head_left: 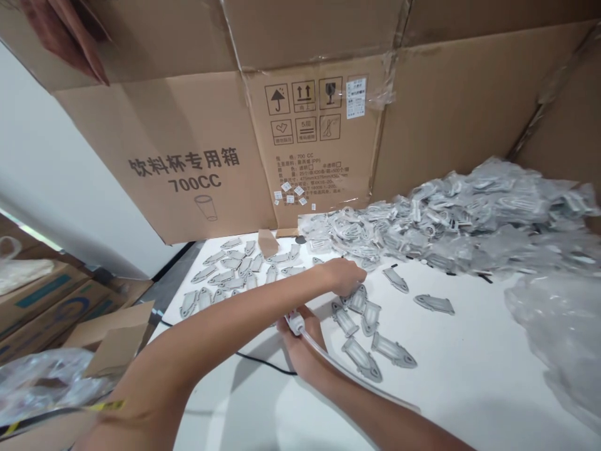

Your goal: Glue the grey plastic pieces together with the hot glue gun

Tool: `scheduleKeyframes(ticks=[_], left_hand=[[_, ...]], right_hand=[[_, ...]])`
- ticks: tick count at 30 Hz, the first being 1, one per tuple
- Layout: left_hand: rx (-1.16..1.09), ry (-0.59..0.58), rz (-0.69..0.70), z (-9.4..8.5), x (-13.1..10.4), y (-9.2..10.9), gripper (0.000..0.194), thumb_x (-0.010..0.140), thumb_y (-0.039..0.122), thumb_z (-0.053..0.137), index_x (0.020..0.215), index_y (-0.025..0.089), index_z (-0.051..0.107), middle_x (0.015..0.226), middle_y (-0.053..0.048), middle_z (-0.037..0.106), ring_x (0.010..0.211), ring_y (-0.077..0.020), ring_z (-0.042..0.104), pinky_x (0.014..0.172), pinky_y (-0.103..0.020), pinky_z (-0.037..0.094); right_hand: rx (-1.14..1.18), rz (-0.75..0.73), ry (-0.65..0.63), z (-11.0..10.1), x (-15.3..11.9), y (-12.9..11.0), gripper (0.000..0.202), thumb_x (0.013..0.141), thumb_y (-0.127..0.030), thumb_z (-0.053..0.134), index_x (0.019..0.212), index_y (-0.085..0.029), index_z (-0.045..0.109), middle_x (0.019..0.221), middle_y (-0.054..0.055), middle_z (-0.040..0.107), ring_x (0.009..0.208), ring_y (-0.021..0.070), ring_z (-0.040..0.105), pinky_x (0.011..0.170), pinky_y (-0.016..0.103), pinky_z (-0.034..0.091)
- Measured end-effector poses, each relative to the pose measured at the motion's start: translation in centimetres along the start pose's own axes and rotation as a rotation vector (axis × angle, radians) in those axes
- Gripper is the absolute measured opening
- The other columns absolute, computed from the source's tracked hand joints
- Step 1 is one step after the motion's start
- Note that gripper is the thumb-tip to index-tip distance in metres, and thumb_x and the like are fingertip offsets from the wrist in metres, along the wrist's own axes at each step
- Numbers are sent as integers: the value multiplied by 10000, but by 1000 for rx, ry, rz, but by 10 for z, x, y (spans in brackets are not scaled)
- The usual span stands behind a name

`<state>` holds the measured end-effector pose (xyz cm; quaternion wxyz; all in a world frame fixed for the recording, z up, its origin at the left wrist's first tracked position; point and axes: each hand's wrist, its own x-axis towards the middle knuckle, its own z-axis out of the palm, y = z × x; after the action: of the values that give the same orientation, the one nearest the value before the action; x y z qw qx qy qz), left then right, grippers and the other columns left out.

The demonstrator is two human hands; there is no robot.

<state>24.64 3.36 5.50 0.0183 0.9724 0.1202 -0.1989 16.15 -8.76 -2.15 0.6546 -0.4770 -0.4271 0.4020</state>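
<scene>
- The left hand [346, 276] reaches across above the right hand, its fingers curled down beside some grey parts [361, 360]; whether it grips one I cannot tell
- The right hand [303, 347] is closed around a white tool [295, 323], partly hidden under the left forearm [239, 319]
- A white cord [347, 374] runs from the tool along the right forearm, toward the lower right
- The grey parts by the left hand lie loose on the white table [469, 376], some overlapping, with two more apart to their right
- More grey pieces [232, 284] are spread over the far left of the table, beyond the left forearm
- A heap of clear bags [451, 213] with pieces inside covers the far right, against the cardboard [188, 125]
- Small white labels [290, 199] are stuck on the cardboard, near the table's far edge
- A black cable [265, 361] lies on the table, left of the right hand
</scene>
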Motion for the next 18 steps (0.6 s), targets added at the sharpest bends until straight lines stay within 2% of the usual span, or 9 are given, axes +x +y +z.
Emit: scheduleKeyframes(ticks=[2,4,7,10,14,18], left_hand=[[-25,-35,-24,-3,0,0,555,804,214,756,1350,210,657,1340,-160,691,1202,-331,674,920,-384,542],[-50,-78,-42,-7,-2,-4,546,755,269,825,1281,198,696,1312,-155,707,1177,-331,683,890,-370,550],[-95,-140,-51,-8,-7,-10,484,748,316,844,1206,213,726,1222,-101,752,1096,-281,708,867,-328,547],[-108,-112,-44,-4,-13,-14,440,787,349,805,1203,239,717,1251,-78,734,1113,-262,696,885,-319,537],[-108,-99,7,0,-17,-12,541,746,417,835,1235,234,693,1277,-94,708,1110,-282,686,883,-346,535],[-129,-128,-16,-2,-16,-7,526,695,369,891,1173,246,711,1184,-64,742,1060,-274,694,853,-341,534]], right_hand=[[-18,-10,-3,-1,0,-3,153,944,-348,645,1018,-219,682,1061,61,743,1028,239,703,934,332,540],[-109,-5,-1,-3,0,-6,159,957,-363,619,902,-219,661,958,50,718,931,233,694,863,329,541],[-239,-2,21,-5,0,-8,232,953,-369,593,769,-227,596,840,26,653,799,218,665,750,317,513],[-268,-23,36,-5,1,-8,218,931,-363,594,758,-231,588,796,11,621,715,213,644,679,317,491],[-272,-62,18,-6,2,-7,230,933,-386,594,756,-239,603,795,26,661,778,255,674,712,342,506],[-276,-99,13,-6,3,-4,263,954,-411,596,748,-247,592,862,38,729,861,272,706,779,350,534]])
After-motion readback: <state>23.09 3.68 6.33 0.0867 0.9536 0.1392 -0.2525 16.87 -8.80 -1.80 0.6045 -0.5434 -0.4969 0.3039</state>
